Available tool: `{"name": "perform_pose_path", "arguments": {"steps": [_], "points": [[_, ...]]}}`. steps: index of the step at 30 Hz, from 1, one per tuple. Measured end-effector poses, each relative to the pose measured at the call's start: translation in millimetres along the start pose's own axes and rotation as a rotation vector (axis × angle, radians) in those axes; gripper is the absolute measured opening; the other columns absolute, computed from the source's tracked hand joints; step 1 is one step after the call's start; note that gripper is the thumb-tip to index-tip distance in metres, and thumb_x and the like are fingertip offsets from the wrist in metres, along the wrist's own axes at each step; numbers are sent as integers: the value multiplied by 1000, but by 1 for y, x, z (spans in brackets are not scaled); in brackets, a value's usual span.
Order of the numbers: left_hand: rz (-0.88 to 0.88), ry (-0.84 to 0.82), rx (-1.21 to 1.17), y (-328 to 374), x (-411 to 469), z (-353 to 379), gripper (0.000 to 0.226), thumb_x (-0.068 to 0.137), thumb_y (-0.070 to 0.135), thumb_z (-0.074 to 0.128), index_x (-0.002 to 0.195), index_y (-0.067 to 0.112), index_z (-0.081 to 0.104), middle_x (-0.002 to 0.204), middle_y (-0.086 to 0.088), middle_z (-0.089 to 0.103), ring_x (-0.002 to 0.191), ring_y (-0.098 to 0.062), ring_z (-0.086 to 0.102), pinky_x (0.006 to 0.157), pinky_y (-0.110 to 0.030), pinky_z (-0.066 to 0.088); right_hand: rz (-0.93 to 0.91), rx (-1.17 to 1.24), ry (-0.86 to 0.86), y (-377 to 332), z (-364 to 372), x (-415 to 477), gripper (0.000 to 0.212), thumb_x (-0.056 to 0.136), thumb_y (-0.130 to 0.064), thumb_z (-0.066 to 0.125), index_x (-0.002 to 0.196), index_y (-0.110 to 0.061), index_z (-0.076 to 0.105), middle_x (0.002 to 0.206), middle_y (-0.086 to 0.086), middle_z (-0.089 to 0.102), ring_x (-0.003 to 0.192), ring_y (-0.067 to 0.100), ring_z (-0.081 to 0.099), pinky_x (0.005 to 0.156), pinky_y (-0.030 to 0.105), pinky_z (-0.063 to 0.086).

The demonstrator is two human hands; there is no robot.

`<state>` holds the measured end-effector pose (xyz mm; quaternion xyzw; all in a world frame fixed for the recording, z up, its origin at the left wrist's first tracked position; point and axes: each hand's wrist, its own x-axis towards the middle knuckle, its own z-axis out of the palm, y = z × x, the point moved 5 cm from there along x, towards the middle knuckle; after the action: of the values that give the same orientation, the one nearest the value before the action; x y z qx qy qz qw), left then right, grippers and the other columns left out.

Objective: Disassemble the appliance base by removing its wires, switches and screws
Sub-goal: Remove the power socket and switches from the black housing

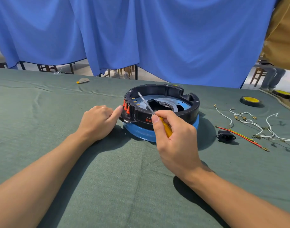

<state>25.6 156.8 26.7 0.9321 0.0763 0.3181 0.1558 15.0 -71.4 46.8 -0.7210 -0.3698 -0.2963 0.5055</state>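
Note:
The round black appliance base (188, 111) with a blue lower ring sits upside down on the green cloth, its metal plate showing inside. Red switches (125, 107) line its left side. My left hand (98, 122) rests on the cloth with curled fingers, and its thumb presses against the red switches. My right hand (174, 137) grips a screwdriver (165, 125) with a yellow handle. The shaft points up and left over the base's open top, its tip near the left inner wall.
Loose white wires (256, 124), a red and yellow wire pair (241, 136) and a black power socket (225, 136) lie right of the base. A yellow and black tape roll (250, 101) sits at the far right. A blue curtain hangs behind the table.

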Motion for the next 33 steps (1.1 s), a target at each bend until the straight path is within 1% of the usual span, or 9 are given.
{"name": "perform_pose_path", "arguments": {"steps": [6, 10, 12, 16, 18, 23, 27, 29, 33], "points": [[-23, 25, 18, 3, -3, -3, 75, 89, 62, 20, 47, 3, 44, 46, -6, 48, 55, -29, 49, 57, -38, 35, 61, 20, 37, 2, -3, 1, 19, 100, -25, 46, 93, -14, 61, 69, -14, 54, 64, 6, 51, 59, 15, 38], [-86, 166, -292, 17, -4, -17, 80, 89, 63, 25, 50, -7, 35, 45, -24, 37, 45, -37, 37, 53, -48, 38, 178, 34, 25, 5, -3, 2, 21, 101, -33, 32, 94, -20, 47, 70, -14, 50, 67, 8, 50, 63, 22, 38], [-76, 236, -482, 39, -7, -24, 78, 91, 58, 27, 51, -9, 31, 45, -22, 31, 44, -30, 28, 48, -47, 35, 270, 86, 23, 8, -5, 3, 22, 100, -39, 30, 92, -23, 43, 68, -14, 51, 66, 6, 49, 62, 21, 36], [-86, 285, -887, 90, -14, -28, 66, 94, 53, 28, 46, 8, 33, 41, 0, 30, 41, -18, 26, 43, -30, 23, 508, 347, -14, 12, -3, 8, 31, 91, -54, 54, 83, -26, 45, 57, -21, 47, 54, 2, 43, 55, 14, 37], [-161, 255, -1096, 108, -16, -26, 66, 96, 53, 23, 45, 14, 36, 39, -2, 33, 38, -17, 27, 40, -23, 23, 608, 483, -85, 14, 0, 6, 31, 86, -49, 66, 76, -26, 48, 54, -16, 42, 47, 4, 37, 49, 16, 33], [-276, 83, -1439, 144, -26, -18, 65, 99, 57, 20, 56, 12, 38, 45, -2, 35, 42, -16, 26, 46, -28, 21, 614, 713, -237, 4, -19, -5, 24, 83, -31, 74, 71, -20, 57, 54, -1, 49, 37, 2, 39, 39, 9, 31], [-273, -32, -1532, 170, -27, -13, 65, 97, 61, 20, 58, 12, 38, 45, -2, 34, 38, -15, 26, 38, -19, 26, 717, 829, -223, 4, -38, -11, 31, 77, -30, 78, 81, -9, 57, 73, 24, 50, 34, 5, 29, 36, 17, 24], [-289, -35, -1521, 178, -24, -11, 65, 97, 62, 20, 58, 13, 38, 46, -1, 34, 38, -12, 28, 35, -17, 31, 794, 864, -245, 5, -42, -12, 44, 71, -36, 80, 91, -5, 56, 81, 23, 47, 35, 9, 21, 39, 21, 19], [-133, 131, -1347, 189, -16, -15, 67, 98, 56, 19, 55, 9, 38, 46, -3, 35, 44, -16, 29, 44, -24, 27, 904, 987, -363, 6, -52, -9, 30, 75, -29, 71, 94, -11, 57, 89, 9, 67, 36, 7, 19, 39, 20, 20]]}}
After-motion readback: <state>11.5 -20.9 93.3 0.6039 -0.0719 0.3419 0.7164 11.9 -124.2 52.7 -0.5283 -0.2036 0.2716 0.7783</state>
